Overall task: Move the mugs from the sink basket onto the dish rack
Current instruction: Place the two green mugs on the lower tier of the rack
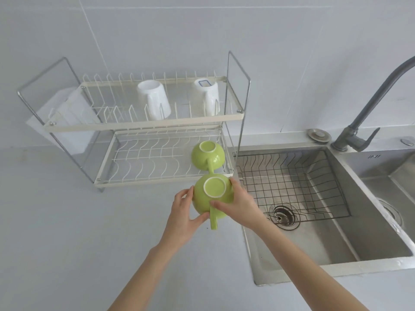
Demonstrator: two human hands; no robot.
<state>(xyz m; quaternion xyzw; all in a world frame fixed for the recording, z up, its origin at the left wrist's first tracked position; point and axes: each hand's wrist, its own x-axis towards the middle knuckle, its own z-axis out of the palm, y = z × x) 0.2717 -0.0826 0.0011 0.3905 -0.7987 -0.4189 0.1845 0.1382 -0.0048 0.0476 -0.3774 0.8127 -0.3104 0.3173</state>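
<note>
Both hands hold a green mug (213,198) upside down above the counter, just in front of the dish rack (139,127). My left hand (185,211) cups its left side. On its right side sits my right hand (240,203), thumb across the base near the handle, which points toward me. A second green mug (207,154) lies upside down at the right end of the rack's lower tier. Two white mugs (153,99) (208,96) stand upside down on the upper tier. The wire sink basket (292,182) holds no mugs.
A steel sink (336,232) with a drain (283,215) lies at the right. The grey faucet (368,113) rises behind it. A white cutting board (67,117) leans at the rack's left end. The grey counter (78,232) spreads to the left.
</note>
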